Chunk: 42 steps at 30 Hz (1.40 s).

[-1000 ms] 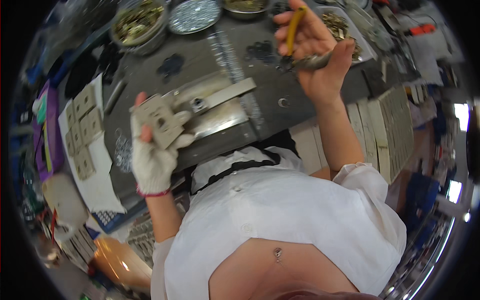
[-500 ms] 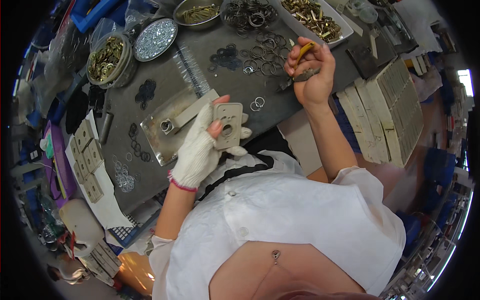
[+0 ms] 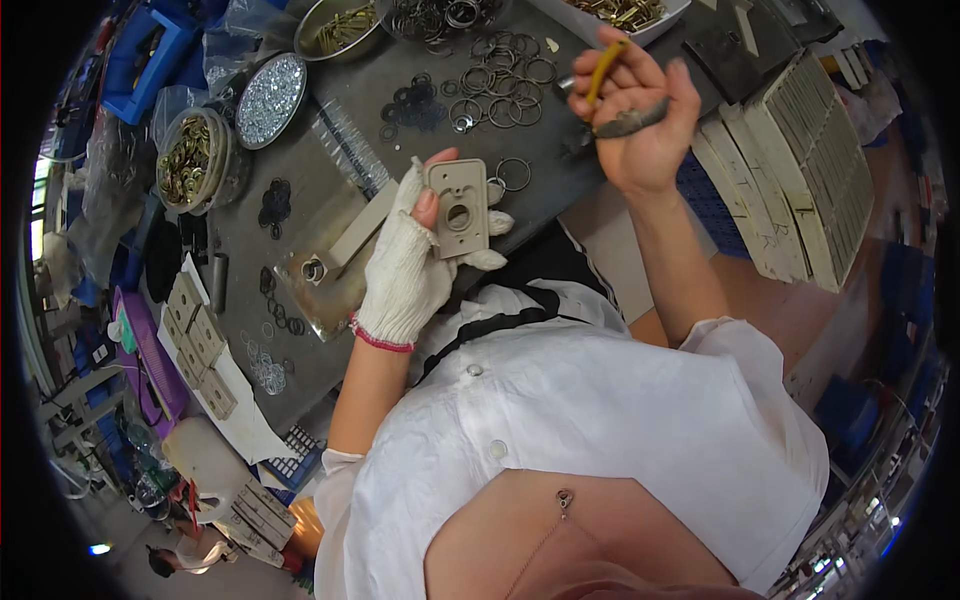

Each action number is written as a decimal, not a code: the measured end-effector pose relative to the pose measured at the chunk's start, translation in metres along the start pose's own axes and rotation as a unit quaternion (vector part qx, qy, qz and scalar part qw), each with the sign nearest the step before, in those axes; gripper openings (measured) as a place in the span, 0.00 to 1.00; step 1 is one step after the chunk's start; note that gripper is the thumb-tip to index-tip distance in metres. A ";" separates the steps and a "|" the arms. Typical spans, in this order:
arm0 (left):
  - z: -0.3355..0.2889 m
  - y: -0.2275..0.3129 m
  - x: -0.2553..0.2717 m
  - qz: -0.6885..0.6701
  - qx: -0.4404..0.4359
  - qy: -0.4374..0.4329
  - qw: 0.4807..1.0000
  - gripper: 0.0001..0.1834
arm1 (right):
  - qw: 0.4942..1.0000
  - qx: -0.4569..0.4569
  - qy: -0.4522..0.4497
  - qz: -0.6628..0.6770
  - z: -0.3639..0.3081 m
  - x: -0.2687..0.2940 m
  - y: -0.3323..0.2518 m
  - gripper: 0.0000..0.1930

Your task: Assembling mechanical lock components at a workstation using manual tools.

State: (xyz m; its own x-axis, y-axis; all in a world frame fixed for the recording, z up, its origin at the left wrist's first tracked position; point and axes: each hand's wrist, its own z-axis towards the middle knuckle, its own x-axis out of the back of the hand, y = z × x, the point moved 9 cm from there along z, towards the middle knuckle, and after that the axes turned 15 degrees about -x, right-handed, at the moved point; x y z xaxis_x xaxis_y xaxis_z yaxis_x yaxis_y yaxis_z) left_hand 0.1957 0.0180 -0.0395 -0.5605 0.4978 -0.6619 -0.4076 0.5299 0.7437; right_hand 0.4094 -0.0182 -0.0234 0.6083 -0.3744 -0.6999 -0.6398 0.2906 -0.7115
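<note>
My left hand wears a white knit glove with the thumb tip and one fingertip bare. It grips a beige rectangular plate, which has a round central hole and smaller holes, its recessed face turned up. My bare right hand, palm up with fingers loosely curled, holds a pliers-like tool. One handle is yellow, the other dark grey and lying across the palm; its jaws are blurred. Close to the gloved fingertips, a metal split ring lies on the dark worktable.
Beside my left hand stands a metal fixture with a bar. Metal rings, black rings and tubs of brass parts lie farther off. Beige plates sit on paper at left; stacked pale blocks stand at right.
The view has shifted, so the table's things sit farther left and higher. My right hand has opened a little around the tool. The left hand keeps its hold on the plate.
</note>
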 end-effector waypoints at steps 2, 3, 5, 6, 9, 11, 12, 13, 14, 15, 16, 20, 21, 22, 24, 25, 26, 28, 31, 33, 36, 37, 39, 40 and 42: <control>-0.004 0.004 0.008 0.031 -0.009 0.018 0.999 0.38 | 0.996 -0.006 -0.037 -0.080 0.000 -0.023 0.010 0.35; -0.007 0.006 0.010 0.030 -0.012 0.022 0.999 0.38 | 0.996 -0.010 -0.040 -0.080 0.002 -0.026 0.017 0.35; -0.014 0.008 0.013 0.040 0.006 0.025 0.999 0.39 | 0.986 0.007 -0.066 -0.154 0.003 -0.037 0.027 0.34; -0.018 0.010 0.016 0.038 0.003 0.030 0.999 0.39 | 0.992 0.015 -0.078 -0.097 0.002 -0.043 0.028 0.25; -0.027 0.014 0.022 0.006 0.001 0.042 0.999 0.39 | 0.984 0.019 -0.102 -0.148 0.001 -0.052 0.032 0.24; -0.030 0.015 0.025 -0.014 -0.006 0.049 0.999 0.38 | 0.979 0.015 -0.113 -0.167 0.000 -0.056 0.033 0.23; -0.032 0.016 0.028 -0.013 -0.013 0.054 0.998 0.38 | 0.975 0.012 -0.125 -0.184 0.000 -0.063 0.035 0.22; -0.032 0.015 0.030 -0.039 -0.017 0.051 0.998 0.36 | 0.974 0.010 -0.133 -0.183 -0.001 -0.071 0.035 0.22; -0.032 0.015 0.029 -0.064 -0.022 0.047 0.997 0.34 | 0.982 0.027 -0.144 -0.119 -0.005 -0.079 0.026 0.22; -0.033 0.016 0.029 -0.063 -0.031 0.055 0.996 0.34 | 0.986 0.041 -0.155 -0.052 -0.011 -0.092 0.020 0.22; -0.031 0.019 0.026 -0.045 -0.051 0.064 0.996 0.33 | 0.988 0.010 -0.140 -0.060 -0.016 -0.105 0.019 0.29; -0.035 0.028 0.023 -0.001 -0.114 0.062 0.992 0.33 | 0.991 -0.048 -0.108 -0.068 -0.024 -0.141 0.040 0.29; -0.038 0.031 0.025 0.054 -0.136 0.070 0.987 0.33 | 0.990 -0.049 -0.114 -0.070 -0.025 -0.146 0.043 0.29; -0.041 0.035 0.027 0.065 -0.160 0.072 0.982 0.34 | 0.988 -0.050 -0.116 -0.084 -0.026 -0.151 0.047 0.28; -0.045 0.041 0.028 0.096 -0.178 0.084 0.976 0.34 | 0.986 -0.051 -0.128 -0.097 -0.029 -0.162 0.052 0.27; -0.048 0.046 0.029 0.129 -0.188 0.092 0.969 0.34 | 0.985 -0.057 -0.132 -0.099 -0.030 -0.167 0.055 0.27; -0.051 0.049 0.030 0.136 -0.198 0.098 0.966 0.32 | 0.984 -0.070 -0.133 -0.095 -0.029 -0.171 0.060 0.27; -0.056 0.054 0.033 0.144 -0.210 0.109 0.961 0.32 | 0.982 -0.085 -0.138 -0.095 -0.029 -0.177 0.067 0.26; -0.060 0.056 0.038 0.166 -0.216 0.105 0.956 0.32 | 0.980 -0.089 -0.165 -0.072 -0.031 -0.187 0.072 0.26; -0.060 0.056 0.041 0.178 -0.210 0.093 0.957 0.34 | 0.978 -0.096 -0.154 -0.102 -0.030 -0.191 0.076 0.26; -0.056 0.042 0.042 0.199 -0.118 0.064 0.971 0.32 | 0.954 -0.060 -0.161 -0.246 -0.037 -0.208 0.075 0.25; -0.057 0.040 0.040 0.194 -0.113 0.062 0.973 0.30 | 0.917 -0.020 -0.178 -0.357 -0.043 -0.219 0.076 0.25; -0.055 0.039 0.039 0.189 -0.107 0.057 0.974 0.27 | 0.921 -0.019 -0.218 -0.321 -0.047 -0.224 0.081 0.21; -0.053 0.031 0.040 0.215 -0.054 0.021 0.975 0.24 | 0.914 -0.015 -0.256 -0.313 -0.055 -0.230 0.082 0.20; -0.056 0.037 0.031 0.309 -0.019 -0.047 0.950 0.15 | 0.904 0.001 -0.329 -0.274 -0.067 -0.240 0.079 0.16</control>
State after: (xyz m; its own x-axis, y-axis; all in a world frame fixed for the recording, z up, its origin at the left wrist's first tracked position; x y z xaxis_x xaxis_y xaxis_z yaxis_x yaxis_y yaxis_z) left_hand 0.1229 0.0143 -0.0272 -0.6357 0.7650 -0.1029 -0.0493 0.0928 0.9945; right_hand 0.1818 0.0358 0.0930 0.9816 0.1415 -0.1278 -0.1574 0.2229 -0.9620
